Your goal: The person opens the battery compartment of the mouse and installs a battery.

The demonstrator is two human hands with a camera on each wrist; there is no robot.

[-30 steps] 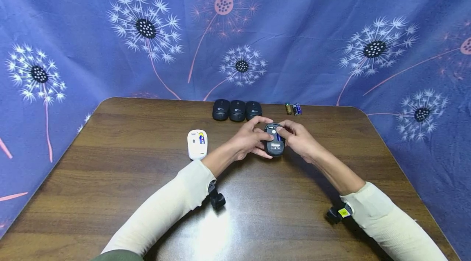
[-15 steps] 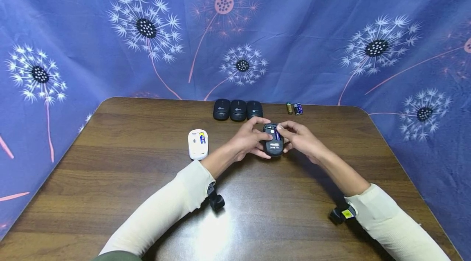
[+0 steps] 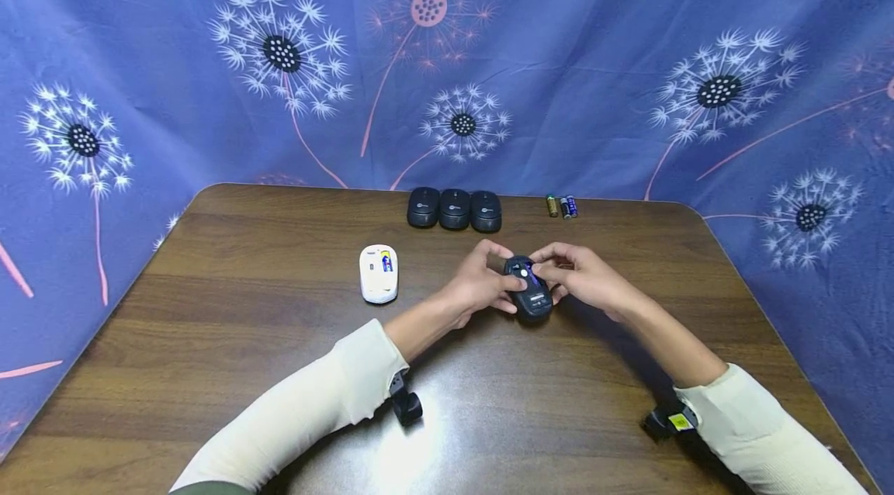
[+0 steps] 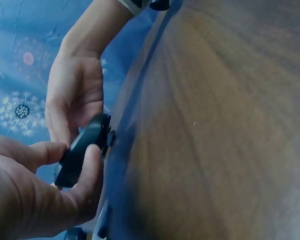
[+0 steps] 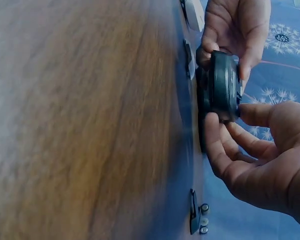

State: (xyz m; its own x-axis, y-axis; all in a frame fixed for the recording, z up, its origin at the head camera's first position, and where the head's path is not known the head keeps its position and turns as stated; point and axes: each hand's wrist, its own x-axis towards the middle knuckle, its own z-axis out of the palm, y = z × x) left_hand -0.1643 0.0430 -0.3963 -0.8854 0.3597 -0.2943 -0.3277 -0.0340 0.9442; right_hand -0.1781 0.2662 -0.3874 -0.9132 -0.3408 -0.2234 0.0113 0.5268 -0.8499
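Note:
A black computer mouse is held bottom side up above the table, with a blue battery showing in its underside slot. My left hand grips the mouse from the left, thumb across its underside and fingers about its edge. From the right, my right hand holds its upper part, with the thumb at the battery and the fingers curled at the mouse's side. In the right wrist view the mouse is seen edge-on between both hands. The left wrist view also shows the dark mouse from the side.
A white mouse lies bottom up at the left, a battery in its slot. Three black mice stand in a row at the back edge of the wooden table. Several small batteries lie to their right. A patterned blue cloth hangs behind.
Both hands have drawn the black mouse slightly nearer and to the right. The mouse has turned so its near end points more to the right. The right thumb stays at the battery slot.

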